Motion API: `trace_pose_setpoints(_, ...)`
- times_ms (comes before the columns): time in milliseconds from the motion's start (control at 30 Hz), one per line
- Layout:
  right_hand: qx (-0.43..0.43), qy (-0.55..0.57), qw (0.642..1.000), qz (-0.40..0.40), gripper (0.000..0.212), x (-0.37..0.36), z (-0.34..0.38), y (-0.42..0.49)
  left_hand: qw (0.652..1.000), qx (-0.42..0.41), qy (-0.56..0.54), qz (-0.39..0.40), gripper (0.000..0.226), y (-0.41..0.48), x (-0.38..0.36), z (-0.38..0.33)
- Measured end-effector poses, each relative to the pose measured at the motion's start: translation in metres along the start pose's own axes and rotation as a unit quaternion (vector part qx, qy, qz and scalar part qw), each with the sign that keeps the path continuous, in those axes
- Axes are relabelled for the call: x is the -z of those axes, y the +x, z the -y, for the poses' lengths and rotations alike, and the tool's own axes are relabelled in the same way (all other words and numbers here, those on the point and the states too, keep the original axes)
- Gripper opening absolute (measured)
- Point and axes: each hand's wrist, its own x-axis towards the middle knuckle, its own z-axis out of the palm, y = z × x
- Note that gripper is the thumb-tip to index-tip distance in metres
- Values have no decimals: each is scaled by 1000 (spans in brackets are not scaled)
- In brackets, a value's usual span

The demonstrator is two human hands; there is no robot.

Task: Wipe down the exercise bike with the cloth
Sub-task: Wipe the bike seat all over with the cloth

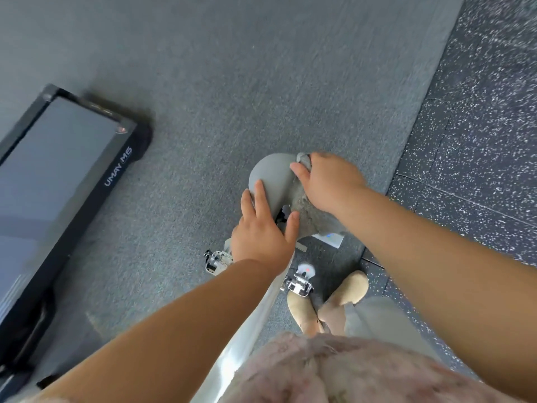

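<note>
The exercise bike stands below me, seen from above: a grey saddle (270,175), a white frame (247,338) and metal pedals (296,283) on either side. My left hand (261,228) rests flat with straight fingers on the saddle's near left side. My right hand (328,181) grips a grey cloth (302,199) bunched against the saddle's right side. Part of the cloth hangs down under my right wrist.
A black walking treadmill (58,181) marked UMAY M6 lies on the grey carpet at the left. Dark speckled rubber flooring (479,141) covers the right side. My feet in tan slippers (328,301) stand beside the bike's right pedal.
</note>
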Motion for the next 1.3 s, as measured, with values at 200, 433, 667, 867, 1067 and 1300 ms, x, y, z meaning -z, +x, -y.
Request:
trace_pose_setpoints(200,115,42,991,50,60,2,6,21,1000,-2,3,4,94,1,-1,1)
trace_pose_setpoints(433,6,-42,994,98,85,2,7,33,1000,3,6,-3,93,3,-1,3)
trace_pose_setpoints(667,179,25,977,111,62,6,24,56,1000,15,8,-6,92,4,0,4)
trace_pose_setpoints(867,99,-36,984,140,79,11,-2,43,999,10,-17,-28,89,4,0,5)
trace_pose_setpoints(1067,208,-23,970,124,60,9,35,65,999,26,-18,-41,92,5,1,4)
trace_pose_setpoints(1300,362,-58,914,173,80,14,11,61,998,36,1,-55,91,6,-4,7)
